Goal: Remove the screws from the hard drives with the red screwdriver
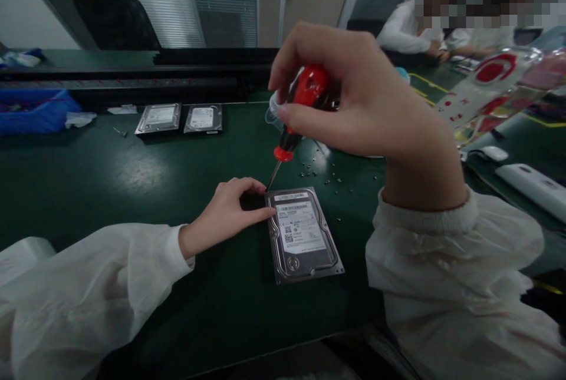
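Observation:
A silver hard drive with a white label lies flat on the green table in front of me. My right hand is closed around the red and black handle of a screwdriver, held upright-tilted, its tip down at the drive's far left corner. My left hand rests on the table beside that corner, thumb and forefinger curled and touching the drive's left edge by the screwdriver tip. Both arms wear white sleeves.
Several small loose screws are scattered beyond the drive. Two more hard drives lie at the back. A blue bin stands far left. Another person in white sits at the back right, near a clear printed bag and white devices.

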`<action>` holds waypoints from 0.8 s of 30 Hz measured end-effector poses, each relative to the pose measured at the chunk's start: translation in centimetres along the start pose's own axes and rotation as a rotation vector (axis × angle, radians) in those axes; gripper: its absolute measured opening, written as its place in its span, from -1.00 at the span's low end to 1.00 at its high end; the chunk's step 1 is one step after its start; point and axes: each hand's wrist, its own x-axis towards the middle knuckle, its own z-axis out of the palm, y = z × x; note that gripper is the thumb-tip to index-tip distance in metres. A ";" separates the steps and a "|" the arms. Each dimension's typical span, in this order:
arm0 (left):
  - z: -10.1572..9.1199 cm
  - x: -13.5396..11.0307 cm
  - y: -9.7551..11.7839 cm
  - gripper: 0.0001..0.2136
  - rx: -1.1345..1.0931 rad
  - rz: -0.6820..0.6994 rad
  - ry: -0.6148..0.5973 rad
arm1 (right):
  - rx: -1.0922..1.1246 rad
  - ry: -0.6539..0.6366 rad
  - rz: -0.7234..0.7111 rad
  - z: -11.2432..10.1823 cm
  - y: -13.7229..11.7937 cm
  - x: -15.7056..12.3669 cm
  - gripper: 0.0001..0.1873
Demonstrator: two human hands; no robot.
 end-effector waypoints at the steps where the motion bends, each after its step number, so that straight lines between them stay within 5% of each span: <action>1: 0.0 0.0 0.0 -0.61 -0.001 -0.002 0.003 | -0.012 0.007 0.012 0.0 -0.1 0.0 -0.82; 24: 0.0 0.1 0.0 -0.62 -0.017 -0.015 -0.007 | -0.025 0.032 0.089 0.4 -0.4 0.0 -0.74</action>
